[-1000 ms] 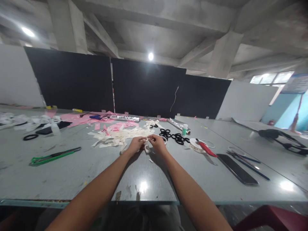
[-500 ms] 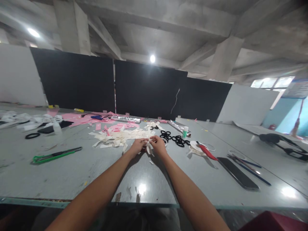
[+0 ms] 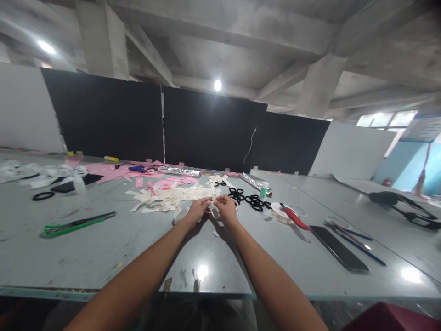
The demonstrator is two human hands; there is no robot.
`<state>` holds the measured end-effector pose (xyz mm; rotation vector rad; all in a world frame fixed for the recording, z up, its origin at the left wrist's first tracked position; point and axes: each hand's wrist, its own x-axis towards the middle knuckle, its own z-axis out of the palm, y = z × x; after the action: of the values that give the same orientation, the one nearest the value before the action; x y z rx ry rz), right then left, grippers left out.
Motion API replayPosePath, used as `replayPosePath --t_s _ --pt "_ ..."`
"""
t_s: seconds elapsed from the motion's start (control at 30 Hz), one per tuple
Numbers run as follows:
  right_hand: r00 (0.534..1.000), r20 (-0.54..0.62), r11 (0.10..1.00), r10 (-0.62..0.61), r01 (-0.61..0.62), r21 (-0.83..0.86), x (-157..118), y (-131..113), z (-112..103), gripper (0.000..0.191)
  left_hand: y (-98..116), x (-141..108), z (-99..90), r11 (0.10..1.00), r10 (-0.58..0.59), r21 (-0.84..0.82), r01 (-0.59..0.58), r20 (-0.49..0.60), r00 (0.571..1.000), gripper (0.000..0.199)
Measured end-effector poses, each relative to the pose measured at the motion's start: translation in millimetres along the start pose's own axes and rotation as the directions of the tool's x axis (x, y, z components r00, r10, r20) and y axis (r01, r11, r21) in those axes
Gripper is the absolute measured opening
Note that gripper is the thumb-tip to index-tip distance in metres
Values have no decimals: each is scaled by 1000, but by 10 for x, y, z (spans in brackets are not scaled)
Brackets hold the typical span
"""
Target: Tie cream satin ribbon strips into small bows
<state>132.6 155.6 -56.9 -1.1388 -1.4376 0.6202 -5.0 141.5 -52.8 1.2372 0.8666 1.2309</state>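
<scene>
Centrally, from the head view, pinching a small white ribbon strip [image 3: 215, 212] between left hand [image 3: 196, 210] and right hand [image 3: 225, 208], just above the grey tabletop [image 3: 138, 262]. Thumbs and fingertips of both nearly closed on the ribbon, set close together and hiding much of it; too small to tell any knot or fold. Just beyond the left hand, crowded by a loose pile of cream strips [image 3: 168, 198], with pink scraps [image 3: 181, 179] and a foil packet [image 3: 179, 171] behind. Just beyond the right hand, hemmed in by black rings [image 3: 255, 202], near a green-and-white glue stick [image 3: 264, 190]. Farther right, in order: ribbon roll [image 3: 279, 214] with a red-handled tool [image 3: 296, 218] lying over it, dark phone [image 3: 339, 249], slim blue-handled tools [image 3: 361, 247]. Well apart at left, lying flat: green utility knife [image 3: 79, 224], black ring [image 3: 43, 196].
</scene>
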Motion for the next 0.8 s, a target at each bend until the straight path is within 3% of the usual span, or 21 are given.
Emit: replayPosePath --t_s 0.3,0.5,0.6,0.7,0.8 --pt "998 -52 996 -18 14 -84 -32 -109 -16 15 67 -43 34 999 -29 -19 29 2 1000 37" --pt "998 -37 989 -46 40 -143 -59 -117 -2 12 79 -62 37 996 3 87 0 -35 999 48" --pt "998 -22 970 -60 53 -236 -75 -131 -13 17 40 -35 -5 991 55 124 -47 -65 996 47" --pt "987 -84 929 -136 97 -358 -63 -157 -69 26 0 4 -62 987 90 138 -80 -66 994 46" --pt "981 -83 913 -175 131 -385 -27 -166 -139 28 -12 24 -104 984 90 155 -83 -41 995 46"
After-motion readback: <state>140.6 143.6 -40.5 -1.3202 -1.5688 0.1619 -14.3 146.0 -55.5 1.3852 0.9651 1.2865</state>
